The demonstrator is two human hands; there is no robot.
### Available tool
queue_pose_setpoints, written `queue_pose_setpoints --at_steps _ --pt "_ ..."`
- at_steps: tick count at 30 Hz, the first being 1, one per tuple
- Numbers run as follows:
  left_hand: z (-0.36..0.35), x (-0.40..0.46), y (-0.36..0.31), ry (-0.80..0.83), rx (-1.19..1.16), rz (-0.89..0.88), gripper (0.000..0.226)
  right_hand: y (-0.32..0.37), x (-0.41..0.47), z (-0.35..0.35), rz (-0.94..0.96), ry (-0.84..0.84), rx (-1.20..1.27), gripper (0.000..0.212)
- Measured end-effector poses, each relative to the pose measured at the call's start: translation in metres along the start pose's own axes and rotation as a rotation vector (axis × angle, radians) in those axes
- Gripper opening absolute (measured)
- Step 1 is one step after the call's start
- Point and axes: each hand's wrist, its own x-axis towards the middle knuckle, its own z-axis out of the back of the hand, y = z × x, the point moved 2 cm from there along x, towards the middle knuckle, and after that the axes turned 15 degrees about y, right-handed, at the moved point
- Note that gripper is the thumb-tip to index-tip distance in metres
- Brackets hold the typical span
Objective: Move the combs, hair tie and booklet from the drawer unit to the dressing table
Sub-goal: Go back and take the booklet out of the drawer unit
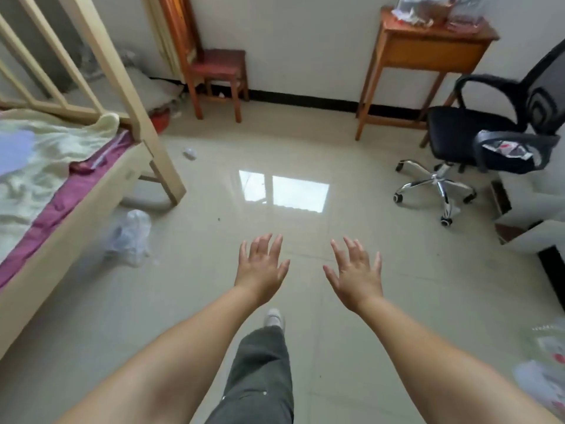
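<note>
My left hand [262, 267] and my right hand [356, 273] are stretched out in front of me over the tiled floor, palms down, fingers spread, holding nothing. One leg in grey trousers and a white shoe steps forward below them. No comb, hair tie or booklet shows in this view. A white piece of furniture [529, 231] sits at the right edge; I cannot tell whether it is the drawer unit or the dressing table.
A bed [61, 191] with a wooden frame fills the left side. A clear plastic bag [130, 237] lies on the floor beside it. Against the far wall stand a wooden chair [214, 71] and a small wooden table [428, 50]. A black office chair [477, 139] stands at the right.
</note>
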Motion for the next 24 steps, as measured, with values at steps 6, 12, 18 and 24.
queue_pose_setpoints --at_steps 6,12,18,24 --pt "0.074 0.184 -0.065 -0.006 0.030 -0.134 0.064 -0.069 0.142 0.094 -0.103 -0.087 0.048 0.060" --pt "0.150 0.339 -0.141 0.011 0.100 -0.261 0.063 -0.162 0.249 0.188 -0.217 -0.141 0.104 0.060" --pt "0.193 0.502 -0.210 0.018 0.173 -0.304 0.061 -0.265 0.375 0.255 -0.304 -0.164 0.114 0.059" --pt "0.248 0.667 -0.288 0.019 0.102 -0.188 0.061 -0.369 0.515 0.338 -0.238 -0.160 0.074 0.059"
